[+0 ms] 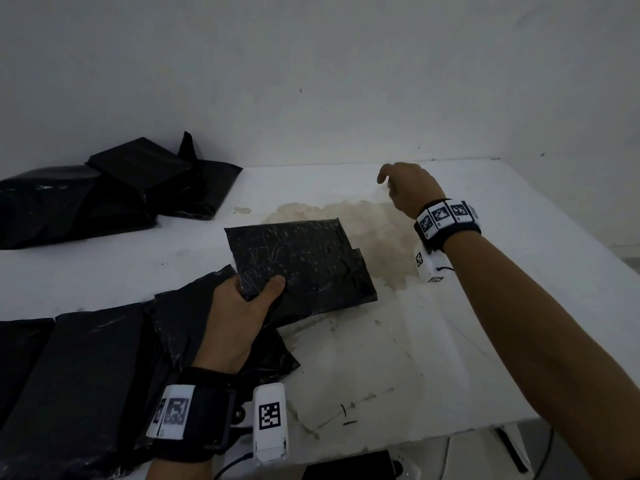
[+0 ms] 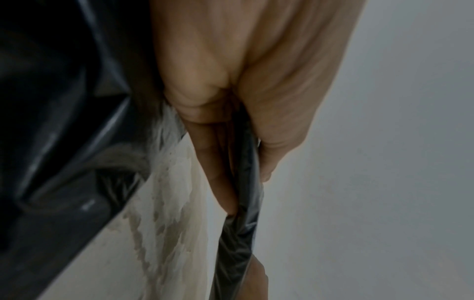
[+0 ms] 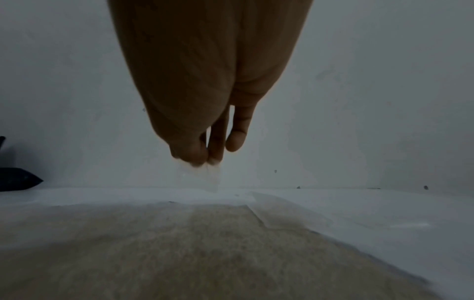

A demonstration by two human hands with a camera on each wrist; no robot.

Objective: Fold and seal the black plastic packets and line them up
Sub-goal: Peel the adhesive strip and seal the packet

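My left hand [image 1: 263,285] grips a folded black packet [image 1: 304,261] at its near left corner, thumb on top and fingers underneath. The packet is tilted just above the middle of the white table [image 1: 467,341]. In the left wrist view the packet's edge [image 2: 246,213] runs between my thumb and fingers. My right hand [image 1: 394,181] hangs over the far side of the table near the wall, away from the packet. Its fingertips [image 3: 197,154] pinch a thin translucent strip [image 3: 207,178]. A row of folded packets [image 1: 86,368] lies at the near left.
A loose pile of black packets [image 1: 121,188] sits at the far left against the wall. A brownish stain [image 1: 374,233] marks the table's middle. More clear strips [image 3: 271,215] lie flat on the table. A black device [image 1: 346,465] and cables sit below the near edge.
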